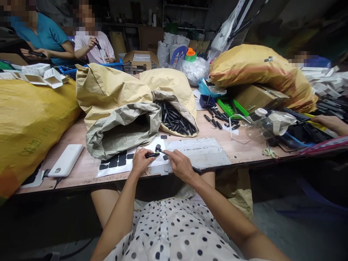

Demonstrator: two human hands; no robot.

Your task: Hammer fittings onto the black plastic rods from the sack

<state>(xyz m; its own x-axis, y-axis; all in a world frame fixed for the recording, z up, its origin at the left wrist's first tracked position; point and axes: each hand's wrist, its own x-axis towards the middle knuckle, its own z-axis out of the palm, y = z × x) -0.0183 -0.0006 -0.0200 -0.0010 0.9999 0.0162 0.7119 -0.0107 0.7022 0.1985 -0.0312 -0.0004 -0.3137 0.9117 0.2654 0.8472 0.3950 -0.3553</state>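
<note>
My left hand (141,161) is closed around a slim black piece (152,155), which points to the right over the table. My right hand (181,166) grips a thin black tool with a round head (158,148). That head sits just above the black piece; whether the two touch I cannot tell. Under my left hand lies a white sheet with black rounded stickers (121,158). A pale flat board (201,154) is beneath and beyond my right hand. Another black rod (196,169) shows by my right wrist, at the table edge.
Two large sacks stand ahead; one sack (171,78) spills black parts (176,117). A white power bank (66,159) lies left. To the right are a green tray (232,107), a clear plastic jug (277,123) and scissors (270,153). Two people work across the table; another person's hand (331,124) reaches in at right.
</note>
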